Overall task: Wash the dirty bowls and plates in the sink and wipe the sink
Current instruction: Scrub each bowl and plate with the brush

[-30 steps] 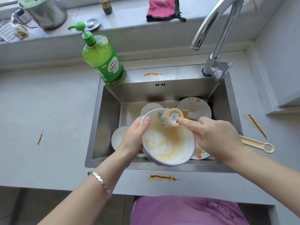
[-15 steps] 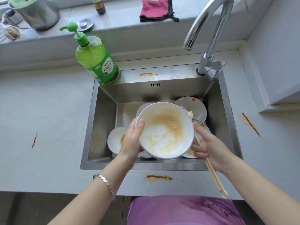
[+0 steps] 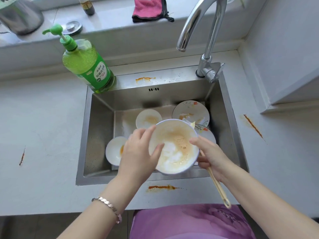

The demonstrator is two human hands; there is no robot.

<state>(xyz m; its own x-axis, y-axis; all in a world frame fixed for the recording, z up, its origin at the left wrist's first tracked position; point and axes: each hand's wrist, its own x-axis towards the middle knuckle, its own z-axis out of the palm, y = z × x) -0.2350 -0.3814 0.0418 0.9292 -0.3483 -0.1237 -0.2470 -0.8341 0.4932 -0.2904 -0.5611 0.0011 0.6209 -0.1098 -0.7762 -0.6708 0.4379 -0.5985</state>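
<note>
A white bowl (image 3: 179, 145) with brown, foamy residue is held over the steel sink (image 3: 100, 128). My left hand (image 3: 139, 152) grips its left rim, thumb inside the bowl. My right hand (image 3: 210, 154) supports the bowl's right rim with its thumb while its fingers hold the cream handle of a dish brush (image 3: 217, 185); the brush head is hidden behind the bowl. On the sink floor lie two small dirty bowls (image 3: 148, 118) (image 3: 114, 150) and two patterned plates (image 3: 189, 111) (image 3: 207, 133).
A green dish-soap pump bottle (image 3: 88, 66) stands at the sink's back left corner, the tap (image 3: 205, 31) at the back right. A pink cloth (image 3: 148, 9) lies on the sill. Orange sauce streaks (image 3: 160, 187) mark the counter and sink rim.
The brush left the bowl's inside and now passes behind and under it, handle pointing toward me. My left thumb moved further into the bowl, and my right thumb came onto its rim.
</note>
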